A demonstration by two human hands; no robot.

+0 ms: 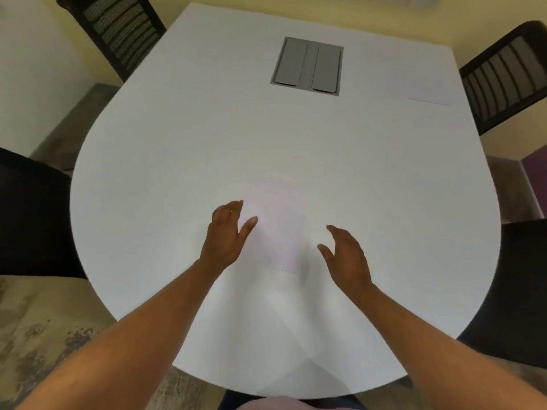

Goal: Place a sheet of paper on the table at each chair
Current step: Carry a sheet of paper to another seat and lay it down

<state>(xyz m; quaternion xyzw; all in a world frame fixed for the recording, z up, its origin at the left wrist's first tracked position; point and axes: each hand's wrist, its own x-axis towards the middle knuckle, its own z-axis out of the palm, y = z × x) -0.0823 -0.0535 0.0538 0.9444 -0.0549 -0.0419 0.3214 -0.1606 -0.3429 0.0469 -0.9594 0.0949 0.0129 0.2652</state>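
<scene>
A white sheet of paper (278, 229) lies flat on the white table (177, 173), near the rounded front end. My left hand (228, 235) hovers at the sheet's left edge, fingers apart, thumb over the paper. My right hand (346, 255) is open just right of the sheet, not touching it. A second sheet (429, 90) lies at the table's right edge, in front of the far right chair (503, 75). More black chairs stand at the far left (118, 31), near left (32, 217) and near right (515, 291).
A grey cable hatch (307, 66) is set into the table's middle, toward the far end. Yellow walls close off the back. The floor is mottled brown on the left. A purple block (535, 179) sits at the right edge.
</scene>
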